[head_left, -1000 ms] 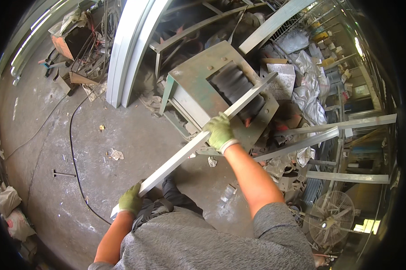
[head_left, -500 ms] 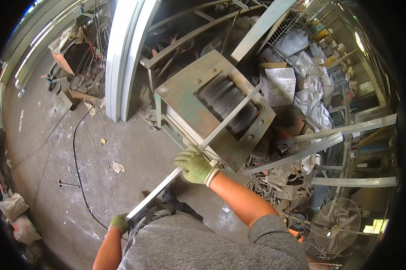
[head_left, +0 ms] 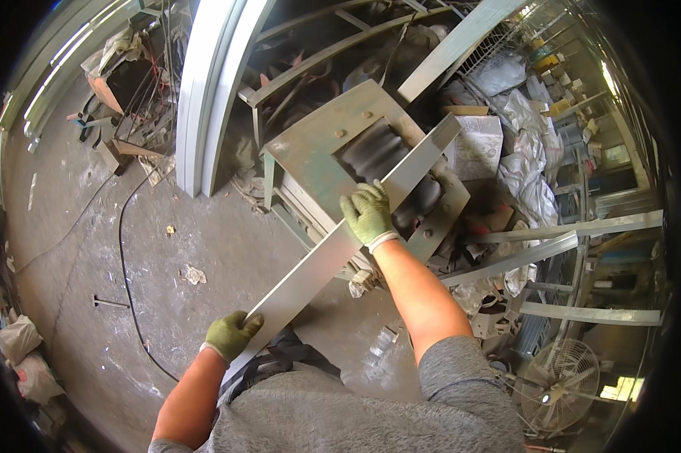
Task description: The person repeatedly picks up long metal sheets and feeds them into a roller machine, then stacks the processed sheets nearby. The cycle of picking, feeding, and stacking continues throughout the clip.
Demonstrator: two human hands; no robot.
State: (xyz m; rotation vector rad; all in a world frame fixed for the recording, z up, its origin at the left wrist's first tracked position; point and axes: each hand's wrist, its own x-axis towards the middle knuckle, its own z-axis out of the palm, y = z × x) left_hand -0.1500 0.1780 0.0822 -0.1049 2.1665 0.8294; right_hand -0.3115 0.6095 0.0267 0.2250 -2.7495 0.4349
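Note:
A long flat metal bar (head_left: 305,277) runs slantwise from my waist up over a machine (head_left: 310,155) with a worn green-grey top plate. Its broad pale face is turned up. Gloved in green, my left hand (head_left: 233,334) is closed on the bar's near part, thumb over the top. Farther along, my right hand (head_left: 368,214) wraps round the bar by the machine's near edge, its fingers over the upper side. Beneath the far end, dark ridged rollers (head_left: 374,155) show in the plate's opening; the bar hides part of them.
Tall pale metal profiles (head_left: 216,98) stand left of the machine. A black cable (head_left: 126,264) crosses the floor at left. Other metal lengths (head_left: 514,260) jut out at right, above a round fan (head_left: 558,385). Scrap and a cardboard box (head_left: 476,147) lie beyond the machine.
The bar has turned from its narrow edge to its broad face. My right hand has slid farther out over the machine, and my left hand has risen and moved right.

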